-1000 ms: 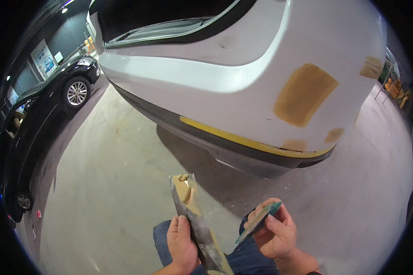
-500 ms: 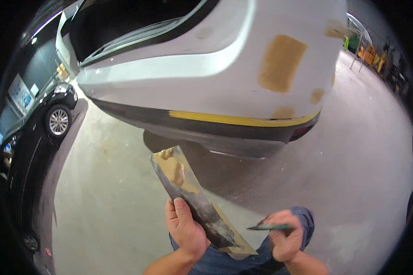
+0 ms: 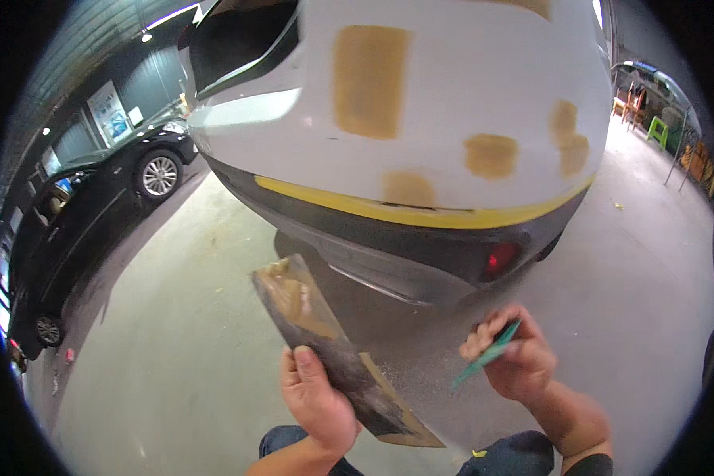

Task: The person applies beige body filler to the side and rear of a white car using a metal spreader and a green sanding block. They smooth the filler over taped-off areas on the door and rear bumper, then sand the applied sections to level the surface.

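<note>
My left hand (image 3: 322,401) is closed round the long edge of a flat, dark rectangular mixing board (image 3: 337,357), its thumb on top. Tan body filler (image 3: 293,297) lies in a lump on the board's far end, and dried smears run along its right edge. Off to the right, my right hand (image 3: 520,357) grips a green filler spreader (image 3: 488,355), apart from the board and somewhat blurred. In front of both hands stands a white car's bumper (image 3: 444,95) with several tan filler patches, among them a large rectangular patch (image 3: 371,79).
Yellow masking tape (image 3: 420,214) runs along the bumper's lower edge, above dark trim with a red light (image 3: 501,258). A black car (image 3: 95,190) is parked at the left. A green stool (image 3: 657,132) stands far right. Grey floor (image 3: 174,357) lies below.
My view has swung right, showing more of the bumper and further filler patches. My right hand has moved up and away from the board with the spreader turned. My left hand still holds the board.
</note>
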Motion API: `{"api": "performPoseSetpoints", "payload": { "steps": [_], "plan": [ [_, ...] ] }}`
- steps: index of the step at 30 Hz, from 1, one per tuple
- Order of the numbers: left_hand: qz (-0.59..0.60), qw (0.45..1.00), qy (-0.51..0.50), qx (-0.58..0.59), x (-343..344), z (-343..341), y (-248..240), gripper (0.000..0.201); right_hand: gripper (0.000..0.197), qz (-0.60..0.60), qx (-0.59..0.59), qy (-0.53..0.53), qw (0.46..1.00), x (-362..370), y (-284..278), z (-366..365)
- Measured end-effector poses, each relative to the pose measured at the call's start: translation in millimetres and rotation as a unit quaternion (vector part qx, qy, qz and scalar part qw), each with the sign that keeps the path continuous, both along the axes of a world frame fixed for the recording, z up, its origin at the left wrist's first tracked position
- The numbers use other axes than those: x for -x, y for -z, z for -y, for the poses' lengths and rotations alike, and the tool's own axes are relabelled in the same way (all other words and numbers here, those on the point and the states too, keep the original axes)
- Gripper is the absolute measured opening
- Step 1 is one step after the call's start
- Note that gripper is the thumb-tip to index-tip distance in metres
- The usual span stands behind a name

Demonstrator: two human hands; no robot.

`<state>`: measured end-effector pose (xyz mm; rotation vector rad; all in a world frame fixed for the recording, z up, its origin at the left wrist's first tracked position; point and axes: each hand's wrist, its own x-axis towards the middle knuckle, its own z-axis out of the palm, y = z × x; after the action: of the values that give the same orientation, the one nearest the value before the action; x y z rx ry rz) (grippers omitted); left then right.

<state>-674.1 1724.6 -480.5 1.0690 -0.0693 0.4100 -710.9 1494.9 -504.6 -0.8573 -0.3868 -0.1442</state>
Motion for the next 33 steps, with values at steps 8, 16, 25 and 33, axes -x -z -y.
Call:
{"api": "performPoseSetpoints", "payload": {
  "steps": [8,16,25,33],
  "plan": [
    [-0.010,0.999,-0.028,-0.020,43,130,11,0.041,0.022,0.189,0.206,-0.096,0.955,4,48,69],
    [0.015,0.969,-0.228,-0.096,74,143,-6,0.033,0.019,0.277,-0.100,-0.044,0.955,12,29,89],
    [0.022,0.845,-0.090,-0.527,70,123,-25,0.033,0.019,-0.006,0.078,0.196,0.978,13,35,140],
    [0.051,0.885,0.092,-0.453,58,128,-25,0.028,0.021,0.362,0.592,0.397,0.601,66,-61,139]
  ]
}}
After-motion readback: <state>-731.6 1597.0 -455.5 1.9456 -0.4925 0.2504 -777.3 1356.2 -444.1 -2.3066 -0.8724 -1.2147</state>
